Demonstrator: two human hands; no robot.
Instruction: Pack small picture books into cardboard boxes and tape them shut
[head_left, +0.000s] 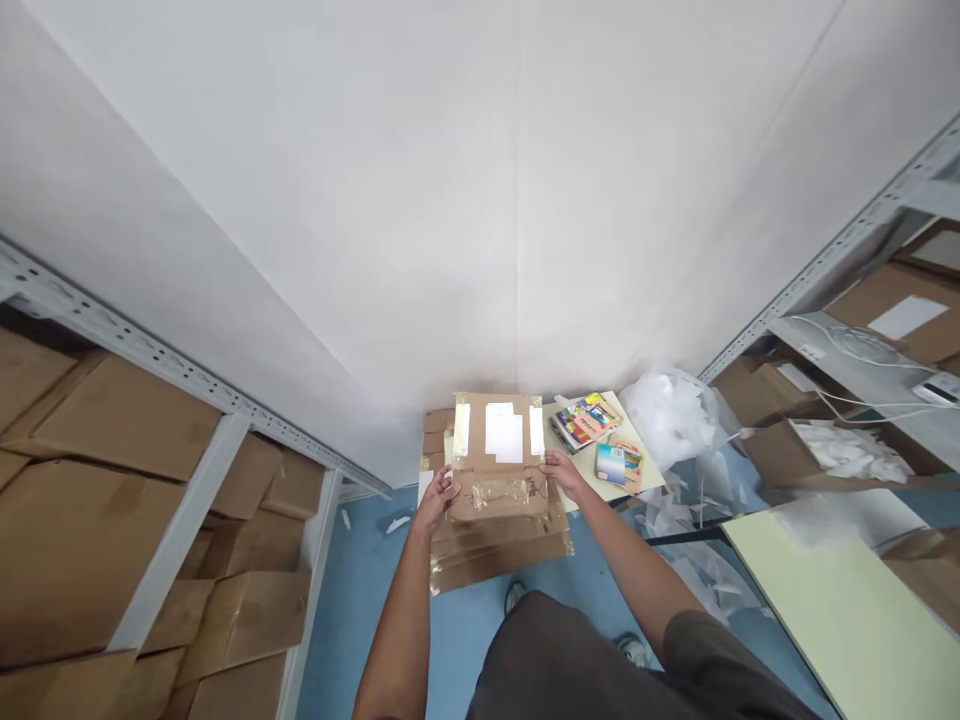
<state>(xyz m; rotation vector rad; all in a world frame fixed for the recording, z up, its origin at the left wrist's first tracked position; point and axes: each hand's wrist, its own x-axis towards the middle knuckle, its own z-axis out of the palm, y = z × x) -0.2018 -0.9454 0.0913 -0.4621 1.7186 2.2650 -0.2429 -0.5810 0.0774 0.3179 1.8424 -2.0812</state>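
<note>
A flattened cardboard box [480,440] with white paper labels and clear tape is held up in front of me by its two sides. My left hand [438,496] grips its left edge, thumb on the near face. On the opposite edge, my right hand [561,471] is closed with the thumb in front. Below lie more flattened cardboard pieces [495,555], stacked and taped. Just right of my right hand, a pale tabletop [645,478] carries a pile of colourful booklets [589,422] and a blue-and-white booklet [611,464].
Metal shelving with cardboard boxes [105,520] lines the left. A clear plastic bag [670,415] and plastic scraps [709,575] lie right of the tabletop. Further right are a pale table [847,590] and shelves holding boxes and a white cable [870,345]. A white wall [450,200] rises ahead.
</note>
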